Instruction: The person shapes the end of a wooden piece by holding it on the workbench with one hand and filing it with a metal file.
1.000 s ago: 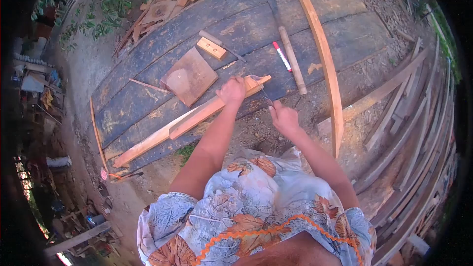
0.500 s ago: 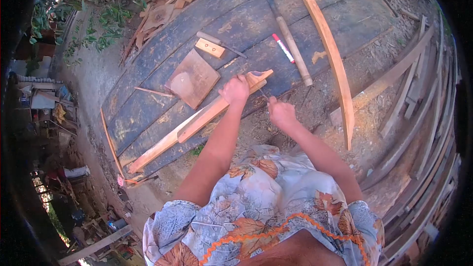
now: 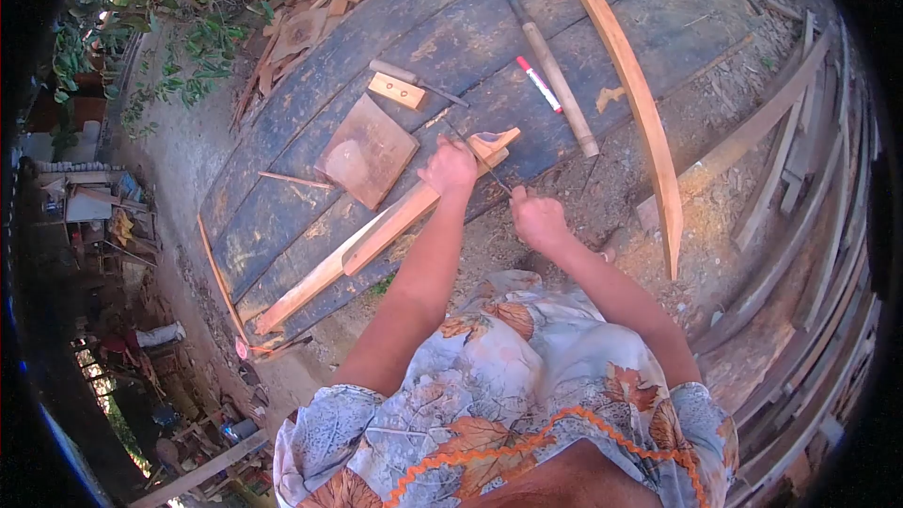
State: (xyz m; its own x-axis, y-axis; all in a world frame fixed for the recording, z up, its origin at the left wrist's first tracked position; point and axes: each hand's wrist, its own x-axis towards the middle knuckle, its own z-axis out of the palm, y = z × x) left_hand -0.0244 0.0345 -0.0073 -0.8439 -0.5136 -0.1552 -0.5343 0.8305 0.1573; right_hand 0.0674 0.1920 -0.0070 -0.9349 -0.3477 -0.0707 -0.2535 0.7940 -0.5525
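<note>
Desk (image 3: 273, 226): dark planks; I see the work laid along its near edge, presumably for easy reach.
Pale strip (image 3: 306, 298): under or against the beam (image 3: 390, 232), I cannot tell which.
Beam's long axis: slants from lower left to upper right, the shaped tip pointing upper right.
Square board (image 3: 367, 152): flat, just beyond the beam.
Left hand (image 3: 448, 169): my fingers wrap the beam near its shaped end, likely to pin it.
Thin tool (image 3: 482, 161): crosses that end, roughly square to the beam; contact unclear.
Right hand (image 3: 539, 218): closed around the tool's near end, probably for control.
Marker (image 3: 539, 85): beyond the right hand, apart from it.
</note>
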